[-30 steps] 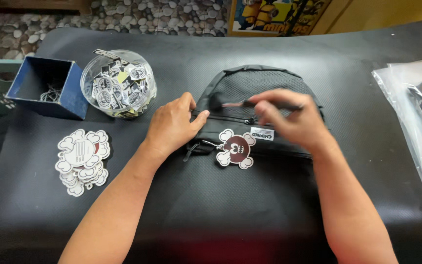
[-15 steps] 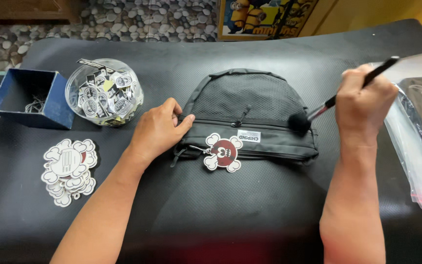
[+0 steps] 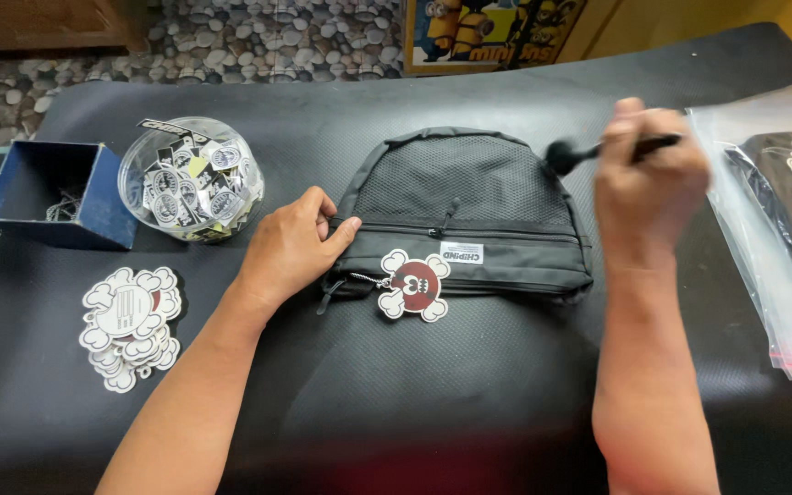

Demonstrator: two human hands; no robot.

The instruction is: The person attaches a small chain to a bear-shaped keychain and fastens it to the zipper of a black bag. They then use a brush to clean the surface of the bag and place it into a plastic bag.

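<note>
Black backpack (image 3: 469, 215) lies flat at the middle of the black table (image 3: 506, 394), mesh front panel up, top handle toward the far side. Left hand (image 3: 291, 247) rests palm down on the bag's left edge, fingers loosely spread and flat, gripping nothing; fingertips touch the zip line of the front pocket. A skull-and-crossbones tag (image 3: 414, 286), white with a dark red centre, hangs from a small chain at the near edge of the bag, just right of that hand. Right hand (image 3: 648, 179) is raised over the bag's far right corner, closed around the handle of a black brush (image 3: 598, 151); the round brush head points left and sits just above the mesh, contact cannot be told through the motion blur. Left of the bag, a clear round tub (image 3: 192, 179) filled with small printed tags, and a blue open box (image 3: 52, 194) beside it at the far left. Nearer, a stack of white skull-shaped cards (image 3: 130, 325) lies on the table. At the right edge, clear plastic bags (image 3: 772, 238) with dark goods inside
</note>
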